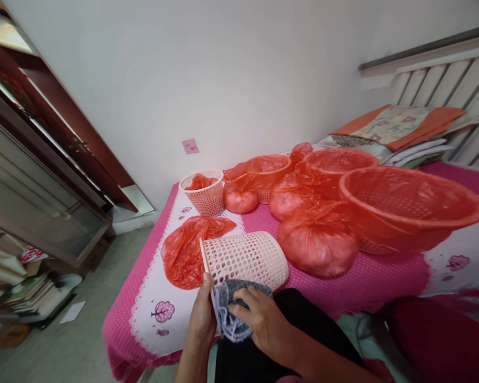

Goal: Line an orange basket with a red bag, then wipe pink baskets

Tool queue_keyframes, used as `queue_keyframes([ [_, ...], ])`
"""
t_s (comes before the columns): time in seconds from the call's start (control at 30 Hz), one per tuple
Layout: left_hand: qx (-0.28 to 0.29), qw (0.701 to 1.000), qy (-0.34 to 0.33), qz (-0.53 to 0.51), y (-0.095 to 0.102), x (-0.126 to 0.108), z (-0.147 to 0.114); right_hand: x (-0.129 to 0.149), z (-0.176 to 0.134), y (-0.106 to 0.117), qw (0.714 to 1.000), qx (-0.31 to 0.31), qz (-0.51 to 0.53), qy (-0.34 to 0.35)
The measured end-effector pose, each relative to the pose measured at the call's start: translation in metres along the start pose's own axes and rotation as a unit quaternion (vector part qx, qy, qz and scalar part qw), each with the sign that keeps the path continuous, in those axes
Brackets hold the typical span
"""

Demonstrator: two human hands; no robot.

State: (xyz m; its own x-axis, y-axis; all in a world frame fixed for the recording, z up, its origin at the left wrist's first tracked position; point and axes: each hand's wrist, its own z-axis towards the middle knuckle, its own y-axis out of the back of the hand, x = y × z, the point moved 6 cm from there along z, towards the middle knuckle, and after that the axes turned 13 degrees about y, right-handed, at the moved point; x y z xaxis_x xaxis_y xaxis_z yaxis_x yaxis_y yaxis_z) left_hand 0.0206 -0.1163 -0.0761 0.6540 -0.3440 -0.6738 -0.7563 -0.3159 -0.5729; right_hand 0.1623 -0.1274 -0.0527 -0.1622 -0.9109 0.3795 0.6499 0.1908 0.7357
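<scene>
A pale pink plastic wastebasket (249,254) with a perforated wall lies on its side at the bed's near edge, its rim toward the left. My left hand (203,311) grips that rim, thumb on the outside. My right hand (259,319) is closed on a grey cloth (237,308) with light edging, pressed against the near side of the wastebasket. Just beyond the rim a crumpled red plastic bag (187,250) lies on the white part of the bed cover.
Behind stands another pink wastebasket (207,199) with red plastic inside. To the right are several baskets lined with red bags, such as the large basket (407,213), and stuffed red bags (319,242). Folded bedding (403,125) lies near the radiator (451,85). A red chair (435,340) is at lower right.
</scene>
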Motion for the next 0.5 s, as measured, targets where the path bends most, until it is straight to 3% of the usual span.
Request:
queue_keyframes([
  [0.23,-0.028,0.998,-0.038,0.03,-0.001,-0.005,-0.002,-0.015,-0.033,-0.006,0.999,0.035,0.0,-0.027],
  [0.3,-0.083,0.99,-0.089,0.078,0.005,-0.013,-0.006,-0.018,-0.037,-0.002,0.999,0.018,0.024,-0.036],
  [0.4,-0.235,0.934,-0.219,0.155,0.011,-0.036,-0.029,-0.027,-0.046,0.009,0.987,-0.051,0.131,-0.079],
  [0.47,-0.292,0.888,-0.303,0.188,0.001,-0.051,-0.055,-0.044,-0.061,0.017,0.949,-0.128,0.236,-0.167],
  [0.5,-0.286,0.879,-0.325,0.2,-0.009,-0.056,-0.067,-0.056,-0.073,0.019,0.915,-0.171,0.286,-0.226],
])
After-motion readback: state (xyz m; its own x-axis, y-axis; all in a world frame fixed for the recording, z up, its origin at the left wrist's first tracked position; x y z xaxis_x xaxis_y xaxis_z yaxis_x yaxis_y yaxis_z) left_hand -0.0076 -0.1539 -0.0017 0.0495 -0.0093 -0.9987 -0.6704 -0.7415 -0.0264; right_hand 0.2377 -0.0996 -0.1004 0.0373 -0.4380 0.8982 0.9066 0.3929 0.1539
